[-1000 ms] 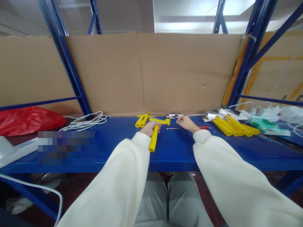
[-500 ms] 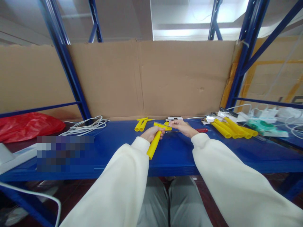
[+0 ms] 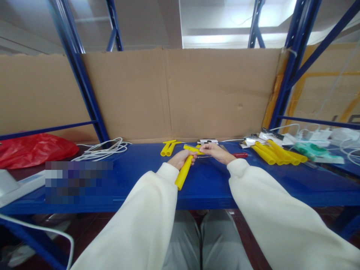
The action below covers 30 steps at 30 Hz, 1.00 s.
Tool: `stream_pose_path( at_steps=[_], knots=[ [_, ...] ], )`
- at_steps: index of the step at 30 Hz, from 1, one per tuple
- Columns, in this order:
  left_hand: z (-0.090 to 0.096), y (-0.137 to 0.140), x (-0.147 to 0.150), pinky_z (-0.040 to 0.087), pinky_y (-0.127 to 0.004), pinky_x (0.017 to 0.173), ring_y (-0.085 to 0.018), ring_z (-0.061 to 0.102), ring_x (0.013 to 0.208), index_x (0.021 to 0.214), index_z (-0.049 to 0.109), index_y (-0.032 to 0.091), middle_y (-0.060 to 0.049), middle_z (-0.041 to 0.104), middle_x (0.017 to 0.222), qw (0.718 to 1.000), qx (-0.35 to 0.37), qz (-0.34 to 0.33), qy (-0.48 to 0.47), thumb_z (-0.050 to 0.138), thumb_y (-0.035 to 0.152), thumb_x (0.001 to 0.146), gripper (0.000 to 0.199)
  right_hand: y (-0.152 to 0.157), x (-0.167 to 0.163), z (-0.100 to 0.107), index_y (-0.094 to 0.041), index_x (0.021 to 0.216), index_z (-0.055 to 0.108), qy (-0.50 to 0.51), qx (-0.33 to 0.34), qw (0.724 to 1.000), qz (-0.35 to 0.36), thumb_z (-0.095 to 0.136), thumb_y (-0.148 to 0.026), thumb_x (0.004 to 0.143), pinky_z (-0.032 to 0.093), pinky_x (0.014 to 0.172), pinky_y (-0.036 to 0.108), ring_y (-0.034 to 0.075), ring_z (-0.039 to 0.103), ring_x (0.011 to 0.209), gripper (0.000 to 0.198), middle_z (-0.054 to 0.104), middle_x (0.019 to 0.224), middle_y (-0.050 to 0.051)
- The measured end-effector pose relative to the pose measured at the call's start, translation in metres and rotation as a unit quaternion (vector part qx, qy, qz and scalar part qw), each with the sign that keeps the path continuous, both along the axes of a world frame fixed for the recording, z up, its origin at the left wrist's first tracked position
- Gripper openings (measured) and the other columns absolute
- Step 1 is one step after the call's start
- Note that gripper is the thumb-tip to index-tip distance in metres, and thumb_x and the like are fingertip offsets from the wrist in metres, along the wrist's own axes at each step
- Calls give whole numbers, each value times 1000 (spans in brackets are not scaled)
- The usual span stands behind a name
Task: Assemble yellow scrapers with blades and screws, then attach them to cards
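Two bare hands, head view (the only view). At the centre of the frame, the left hand (image 3: 181, 159) is closed around a yellow T-shaped tool (image 3: 184, 174) near the junction of its parts; the handle slants toward the lower left, and the crosspiece (image 3: 194, 149) lies beyond the fingers. The right hand (image 3: 216, 151), just right of centre, has its fingers bent and drawn in at the crosspiece's right end; whether they pinch the crosspiece itself or some small part cannot be told at this scale. Judged from this pose, the step in hand is close fingertip work on the crosspiece, steadied by the left hand; the next move calls for a firm left grip and fine alignment by the right fingertips.

Surroundings: a red-handled screwdriver (image 3: 240, 155) lies partly behind the right hand and might be knocked by that wrist. Two similar yellow tools (image 3: 167, 150) rest left of centre, near the cardboard panel (image 3: 210, 93). Toward the right of the frame lie yellow handles (image 3: 277, 153) and white packets (image 3: 250, 140); toward the left, coiled white cable (image 3: 109, 150) and a red bag (image 3: 39, 150), both well apart from the hands.
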<state>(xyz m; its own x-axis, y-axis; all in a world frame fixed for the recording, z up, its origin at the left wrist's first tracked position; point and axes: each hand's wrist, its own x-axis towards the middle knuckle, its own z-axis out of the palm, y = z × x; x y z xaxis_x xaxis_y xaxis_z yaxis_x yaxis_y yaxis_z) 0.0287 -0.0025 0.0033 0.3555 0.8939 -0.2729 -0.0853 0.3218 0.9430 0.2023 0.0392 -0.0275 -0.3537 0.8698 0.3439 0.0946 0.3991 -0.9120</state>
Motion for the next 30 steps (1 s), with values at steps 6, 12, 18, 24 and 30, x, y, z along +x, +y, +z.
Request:
stream_pose_path(
  at_steps=[6,12,18,24,30],
  knots=[
    [0,0,0,28,-18,40,-5,35,36,67,50,16,5,43,46,1000,1,0,5,43,6,86,22,0,-1,1,-19,65,64,-14,10,1000,-7,81,-43,55,41,89,34,16,56,77,31,64,75,-1],
    [0,0,0,28,-17,40,-5,34,36,68,48,16,5,43,47,1000,8,1,10,41,7,87,22,0,0,2,-19,66,64,-18,21,1000,3,78,-41,59,41,90,35,16,57,80,27,64,77,-1],
    [0,0,1,29,-17,41,-5,35,37,68,48,15,5,43,48,1000,9,6,24,39,6,88,24,1,-2,0,-19,66,64,-39,33,999,-20,77,-38,60,41,92,36,17,57,79,23,64,75,-1],
    [-1,1,0,29,-17,40,-5,37,37,79,55,12,5,44,48,1000,16,6,13,43,7,89,17,-1,-3,-1,-20,68,62,-26,21,999,-21,76,-36,63,43,91,36,17,58,80,22,64,77,0],
    [1,-1,1,29,-15,37,-5,38,34,78,53,13,5,45,47,1000,14,10,7,43,6,91,18,1,-3,-4,-21,82,59,-14,-3,999,-47,76,-33,64,44,92,36,16,58,88,28,63,87,0]
  ],
)
